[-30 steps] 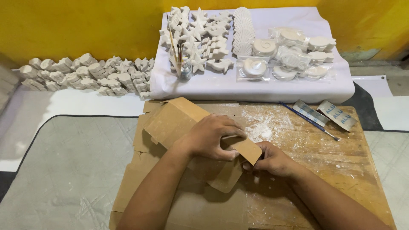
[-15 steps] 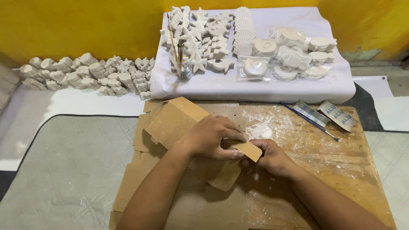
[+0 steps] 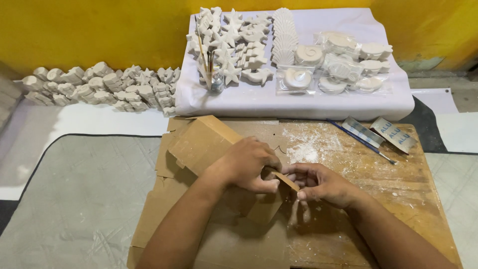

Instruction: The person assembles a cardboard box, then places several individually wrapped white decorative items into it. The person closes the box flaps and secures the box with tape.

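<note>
A brown cardboard box piece (image 3: 201,142) lies partly folded on a wooden board (image 3: 398,179). My left hand (image 3: 249,164) presses down on its near end, fingers curled over the edge. My right hand (image 3: 323,184) pinches a small cardboard flap (image 3: 286,180) that sticks out from the box, between thumb and fingers. More flat cardboard (image 3: 164,219) lies under my left forearm. White powder dusts the board just beyond my hands.
A white cloth (image 3: 298,102) at the back holds several white plaster figures, some in clear bags, and a jar of brushes (image 3: 215,79). More plaster pieces (image 3: 99,87) are stacked along the yellow wall at left. A thin brush (image 3: 361,142) and two foil strips lie at the board's far right.
The flap between my hands has been folded lower and shorter toward the board. My right hand's fingers have closed onto it. My left hand stays in place.
</note>
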